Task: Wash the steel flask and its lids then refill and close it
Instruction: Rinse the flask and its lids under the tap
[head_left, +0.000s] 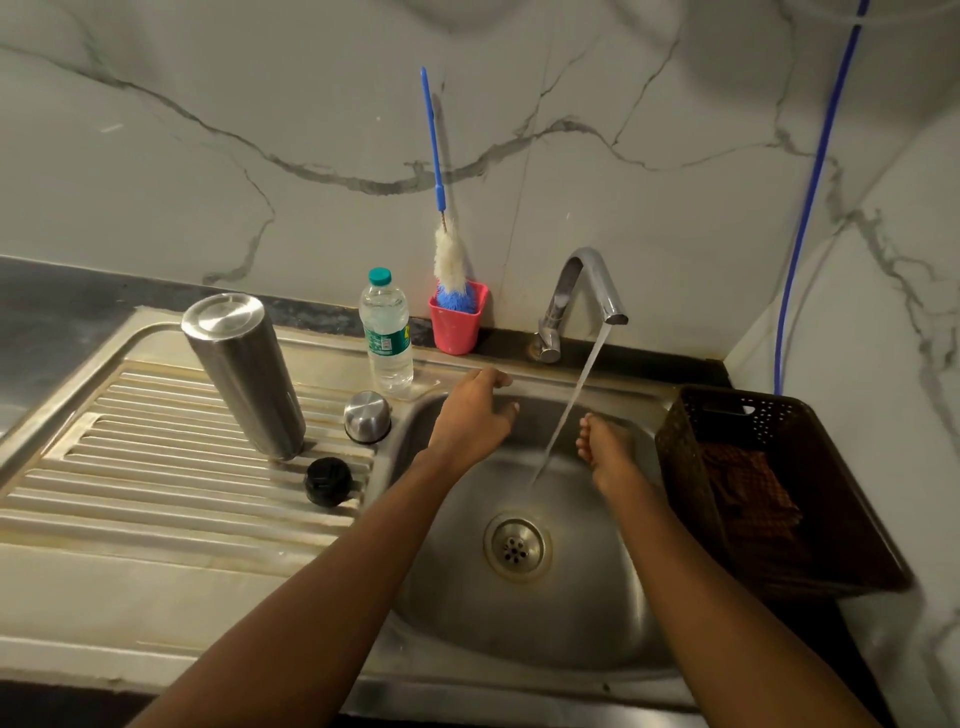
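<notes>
Head view shows both hands empty over the sink (467, 613). The left hand (475, 415) reaches to the back left corner of the basin, its fingers loosely curled near the rim and holding nothing. The right hand (608, 452) hangs inside the basin just right of the water (576, 395), also loosely curled with nothing in it. The tap (582, 291) is running, and the stream falls between the two hands and lands above the drain (517, 545). The flask (244, 374) stands on end on the ribbed drainboard (156, 467) left of the basin, a flat closed steel end facing up. Just right of its foot sits the steel lid (367, 417), dome up, close to the basin edge. The black lid (328, 480) lies nearer the camera, in front of the flask and apart from the steel one. Behind the steel lid stands a clear bottle (385, 338) with a teal cap. Beside it, against the marble wall, a pink cup (457, 325) holds a long blue-handled brush (449, 260). A dark basket (685, 467) sits at the sink's right edge with a checked cloth (748, 499) inside. A blue hose (810, 182) runs down the wall behind it.
</notes>
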